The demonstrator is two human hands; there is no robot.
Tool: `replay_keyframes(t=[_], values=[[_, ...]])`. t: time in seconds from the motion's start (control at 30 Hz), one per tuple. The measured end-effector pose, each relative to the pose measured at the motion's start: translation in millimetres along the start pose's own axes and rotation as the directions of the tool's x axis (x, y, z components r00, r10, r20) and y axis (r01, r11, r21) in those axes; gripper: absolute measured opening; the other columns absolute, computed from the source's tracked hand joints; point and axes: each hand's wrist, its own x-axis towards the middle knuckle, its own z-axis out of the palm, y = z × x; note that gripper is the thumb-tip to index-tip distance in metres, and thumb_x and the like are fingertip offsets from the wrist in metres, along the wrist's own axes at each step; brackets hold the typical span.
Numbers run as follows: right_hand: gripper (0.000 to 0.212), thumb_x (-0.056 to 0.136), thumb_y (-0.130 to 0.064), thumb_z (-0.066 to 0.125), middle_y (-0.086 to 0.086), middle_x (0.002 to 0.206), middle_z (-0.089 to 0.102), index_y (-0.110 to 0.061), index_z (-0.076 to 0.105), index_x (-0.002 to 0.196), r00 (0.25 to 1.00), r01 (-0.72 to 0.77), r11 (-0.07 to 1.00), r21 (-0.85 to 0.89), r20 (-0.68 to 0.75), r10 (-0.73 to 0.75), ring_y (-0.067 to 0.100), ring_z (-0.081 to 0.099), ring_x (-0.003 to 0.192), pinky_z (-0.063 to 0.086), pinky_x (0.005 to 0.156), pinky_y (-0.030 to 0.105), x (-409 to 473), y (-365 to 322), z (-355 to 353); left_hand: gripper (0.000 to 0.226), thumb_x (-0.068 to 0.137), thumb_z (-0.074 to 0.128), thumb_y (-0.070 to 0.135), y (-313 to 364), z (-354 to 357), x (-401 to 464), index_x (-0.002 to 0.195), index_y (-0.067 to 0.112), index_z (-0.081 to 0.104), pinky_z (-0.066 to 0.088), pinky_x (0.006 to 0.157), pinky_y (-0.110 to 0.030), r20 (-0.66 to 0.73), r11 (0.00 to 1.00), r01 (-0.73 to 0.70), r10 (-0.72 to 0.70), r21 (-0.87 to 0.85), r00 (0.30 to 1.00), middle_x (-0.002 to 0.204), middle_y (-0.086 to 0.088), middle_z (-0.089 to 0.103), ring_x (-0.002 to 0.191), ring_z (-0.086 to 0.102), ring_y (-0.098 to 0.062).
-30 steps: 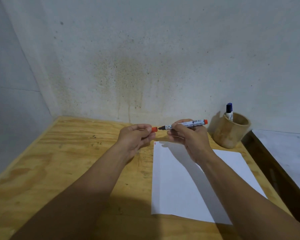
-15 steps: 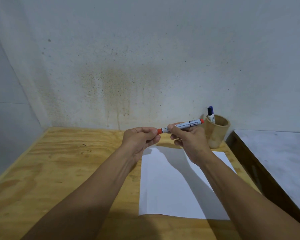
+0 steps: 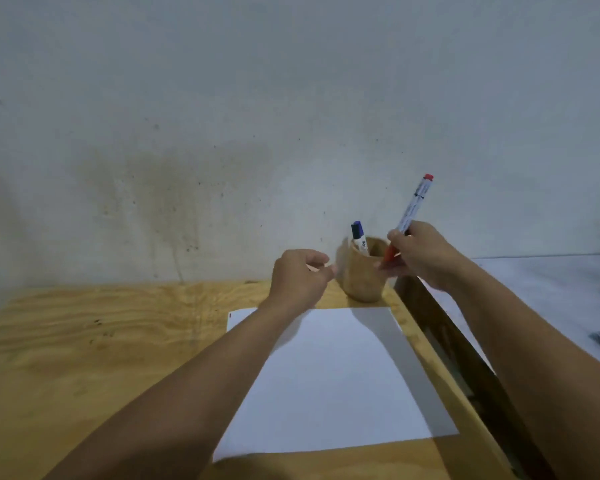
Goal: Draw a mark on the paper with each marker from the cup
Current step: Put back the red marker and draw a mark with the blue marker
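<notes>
Since half a second ago, both hands have parted: the red marker (image 3: 409, 216), then held level between them and capped, now stands tilted in the right hand alone, and the left hand has let go of it.

Largest in view is the plywood table (image 3: 84, 358), filling the lower left. On it lies the white paper (image 3: 333, 382), with a small red mark (image 3: 230, 315) at its 10 o'clock corner. At 12 o'clock from the paper, near its far edge, stands the wooden cup (image 3: 362, 278), against the wall.

At 9 o'clock of the cup hovers the left hand (image 3: 298, 277), fingers loosely curled and holding nothing that can be seen. At 3 o'clock of the cup, the right hand (image 3: 420, 254) is closed around the red marker, whose red cap end points down toward the cup's rim and whose tail leans up toward 1 o'clock.

A blue marker (image 3: 359, 237) stands inside the cup, cap up.
</notes>
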Motion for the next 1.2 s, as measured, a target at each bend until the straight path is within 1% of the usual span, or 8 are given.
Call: replay_keyframes(t=[0.17,0.23,0.37,0.53,0.63,0.73,0.93,1.2], values=[[0.033,0.099,-0.025,0.055,0.016,0.094,0.064,-0.001,0.064,0.119,0.999,0.013,0.865,-0.502,-0.022,-0.027,0.026,0.066,0.074,0.059,0.059,0.035,19.9,-8.3,-48.4,0.025,0.079,0.072,0.022,11.7,25.3,12.5,0.102,0.011,0.070,0.047,0.073,-0.022,0.075,0.987,-0.048,0.037,0.151,0.997,0.108,-0.001,0.070,0.094,0.063,-0.018],[0.031,0.095,-0.027,0.061,0.014,0.086,0.066,-0.005,0.070,0.114,0.998,0.049,0.805,-0.591,-0.011,-0.069,0.030,0.066,0.073,0.061,0.065,0.039,24.2,-11.2,-59.4,0.004,0.080,0.070,0.016,18.4,33.0,19.6,0.077,0.015,0.066,0.042,0.059,-0.022,0.060,0.997,0.063,-0.065,0.039,0.996,0.089,0.000,0.066,0.080,0.059,-0.016],[0.017,0.088,-0.025,0.071,0.005,0.062,0.062,-0.011,0.078,0.097,0.992,0.099,0.698,-0.709,0.019,-0.122,0.027,0.066,0.055,0.044,0.044,0.024,26.7,-19.9,-67.8,0.026,0.077,0.066,0.017,21.7,51.7,35.6,0.056,0.019,0.051,0.036,0.053,-0.027,0.066,0.987,0.148,-0.145,-0.055,0.987,0.059,0.001,0.049,0.059,0.049,-0.020],[0.015,0.082,-0.015,0.078,0.012,0.085,0.072,-0.009,0.076,0.095,0.981,0.178,0.728,-0.662,0.059,-0.187,0.027,0.072,0.059,0.051,0.043,0.025,38.3,-21.7,-54.4,0.009,0.074,0.068,0.023,15.8,69.8,48.4,0.074,0.015,0.072,0.051,0.068,-0.035,0.097,0.980,0.159,-0.148,-0.118,0.984,0.074,-0.002,0.070,0.072,0.063,-0.023],[0.016,0.082,-0.006,0.075,0.013,0.093,0.073,-0.007,0.074,0.098,0.974,0.217,0.790,-0.573,0.080,-0.210,0.025,0.073,0.062,0.063,0.066,0.041,50.2,-15.5,-41.6,0.026,0.072,0.065,0.015,10.4,76.5,52.5,0.094,0.024,0.076,0.058,0.081,-0.038,0.088,0.975,0.181,-0.170,-0.127,0.981,0.092,-0.002,0.076,0.088,0.069,-0.021],[0.021,0.082,0.001,0.067,0.009,0.093,0.068,-0.009,0.072,0.100,0.970,0.238,0.805,-0.543,0.089,-0.227,0.027,0.074,0.068,0.063,0.068,0.041,60.2,-7.3,-29.1,0.036,0.076,0.068,0.010,9.7,77.9,55.3,0.109,0.022,0.072,0.054,0.085,-0.034,0.073,0.953,0.240,-0.230,-0.184,0.970,0.106,-0.003,0.073,0.100,0.067,-0.025],[0.023,0.081,-0.006,0.066,0.002,0.095,0.063,-0.014,0.073,0.102,0.961,0.265,0.746,-0.610,0.105,-0.256,0.019,0.061,0.087,0.050,0.073,0.027,76.6,7.4,-13.4,0.039,0.073,0.074,0.015,5.8,78.9,59.1,0.111,0.025,0.071,0.051,0.092,-0.044,0.079,0.919,0.312,-0.302,-0.242,0.950,0.111,-0.004,0.073,0.107,0.065,-0.029],[0.025,0.074,-0.022,0.067,-0.003,0.104,0.061,-0.043,0.062,0.088,0.964,0.266,0.706,-0.656,0.171,-0.204,0.025,0.059,0.100,0.052,0.092,0.048,90.9,2.3,11.1,0.040,0.070,0.079,0.012,0.6,81.0,65.0,0.108,0.021,0.072,0.053,0.094,-0.046,0.093,0.873,0.368,-0.358,-0.321,0.929,0.109,-0.003,0.073,0.104,0.065,-0.027]])
